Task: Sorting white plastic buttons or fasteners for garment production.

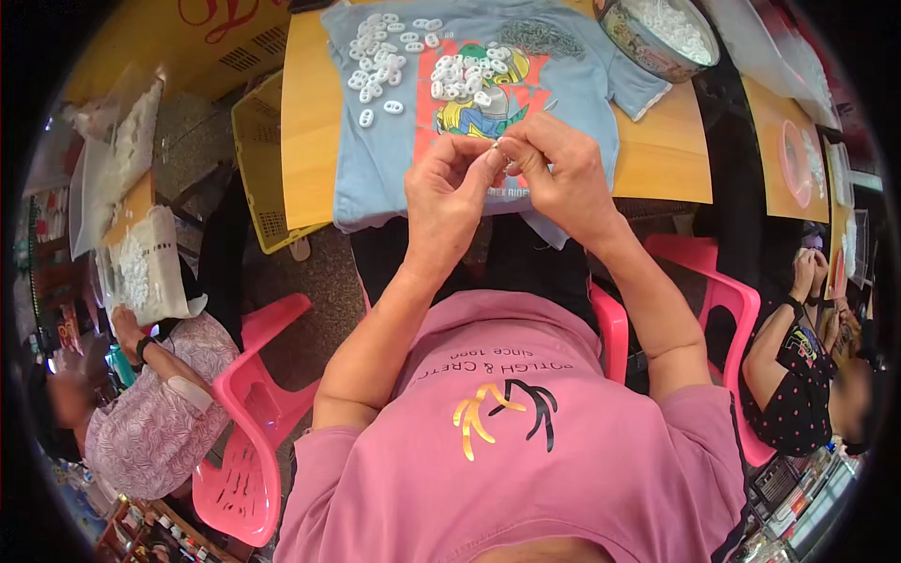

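My left hand and my right hand meet over the near part of a blue printed T-shirt spread on the table. Thumbs and fingers of both are pinched together around a small whitish piece, mostly hidden by the fingertips; its exact kind does not show. Just beyond the hands lies a heap of white oval plastic pieces with two holes. More of these white pieces are scattered toward the far left of the shirt. A tangled pile of thin grey metal-looking bits rests at the far side.
A round patterned tin of white pieces stands at the table's far right. A yellow crate is beside the table's left edge. Pink chairs flank me. One person works at left, others at right.
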Available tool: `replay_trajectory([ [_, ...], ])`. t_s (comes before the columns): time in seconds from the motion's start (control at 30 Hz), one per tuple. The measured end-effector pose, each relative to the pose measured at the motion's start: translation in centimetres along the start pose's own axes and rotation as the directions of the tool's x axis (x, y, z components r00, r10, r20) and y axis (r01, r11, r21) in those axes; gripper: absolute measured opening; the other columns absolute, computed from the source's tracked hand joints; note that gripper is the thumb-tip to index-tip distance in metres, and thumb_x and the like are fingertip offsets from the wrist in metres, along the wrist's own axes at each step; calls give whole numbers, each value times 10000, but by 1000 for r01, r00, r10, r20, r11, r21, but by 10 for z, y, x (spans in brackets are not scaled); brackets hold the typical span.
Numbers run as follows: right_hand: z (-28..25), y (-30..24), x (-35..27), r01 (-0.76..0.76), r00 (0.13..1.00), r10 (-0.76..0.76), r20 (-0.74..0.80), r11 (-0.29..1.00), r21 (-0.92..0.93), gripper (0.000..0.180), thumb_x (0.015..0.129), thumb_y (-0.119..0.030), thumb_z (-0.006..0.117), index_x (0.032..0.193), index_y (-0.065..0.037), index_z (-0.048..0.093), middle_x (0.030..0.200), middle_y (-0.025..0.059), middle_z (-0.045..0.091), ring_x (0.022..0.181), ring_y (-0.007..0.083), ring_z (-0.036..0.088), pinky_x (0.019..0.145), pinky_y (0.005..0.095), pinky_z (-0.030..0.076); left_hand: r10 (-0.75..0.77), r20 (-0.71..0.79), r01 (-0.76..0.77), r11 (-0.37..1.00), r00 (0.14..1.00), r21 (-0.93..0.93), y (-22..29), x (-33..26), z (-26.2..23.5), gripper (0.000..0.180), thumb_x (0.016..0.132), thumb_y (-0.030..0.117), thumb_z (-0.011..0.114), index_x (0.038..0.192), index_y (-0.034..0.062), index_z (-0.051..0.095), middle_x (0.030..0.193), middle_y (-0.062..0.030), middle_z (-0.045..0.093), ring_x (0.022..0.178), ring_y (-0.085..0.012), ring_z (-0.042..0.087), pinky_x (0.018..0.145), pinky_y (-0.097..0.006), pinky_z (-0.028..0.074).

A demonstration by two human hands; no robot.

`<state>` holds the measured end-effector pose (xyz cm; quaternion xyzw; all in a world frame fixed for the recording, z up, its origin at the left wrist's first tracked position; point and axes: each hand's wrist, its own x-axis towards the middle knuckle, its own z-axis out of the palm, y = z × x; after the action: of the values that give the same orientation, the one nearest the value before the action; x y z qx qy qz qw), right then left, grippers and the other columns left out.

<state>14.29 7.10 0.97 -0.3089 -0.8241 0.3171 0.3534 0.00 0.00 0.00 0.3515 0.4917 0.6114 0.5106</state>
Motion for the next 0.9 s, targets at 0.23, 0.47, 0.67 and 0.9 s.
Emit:
replay_trajectory([
  [0.23,0,10,23,-209,970,184,157,964,165,127,915,-86,621,931,36,651,754,81,637,615,134,625,523,263,484,31,-18,-29,993,999,117,-5,14,-22,133,909,75,660,981,-30,624,848,-44,671,747,-79,617,683,-225,511],
  [0.47,9,42,44,-92,996,86,-36,962,-256,160,862,-176,679,879,-17,690,804,99,675,672,207,640,603,318,493,30,-65,-26,997,997,74,-1,11,-36,134,913,86,658,985,-22,626,863,-44,671,774,-78,616,709,-227,507],
  [0.67,19,36,46,-32,999,31,-8,897,-441,155,833,-188,697,887,-43,692,842,110,677,746,292,657,664,381,510,30,-85,-24,997,996,67,0,8,-41,132,914,84,656,980,-26,624,871,-50,670,782,-79,616,712,-229,508],
  [0.9,14,43,36,-55,995,44,-93,993,-109,211,873,-117,659,1070,-52,698,837,96,690,684,158,643,613,287,496,-2,-69,2,1000,998,-3,1,10,-38,143,916,86,652,994,-27,614,876,-62,670,781,-96,623,716,-241,515],
])
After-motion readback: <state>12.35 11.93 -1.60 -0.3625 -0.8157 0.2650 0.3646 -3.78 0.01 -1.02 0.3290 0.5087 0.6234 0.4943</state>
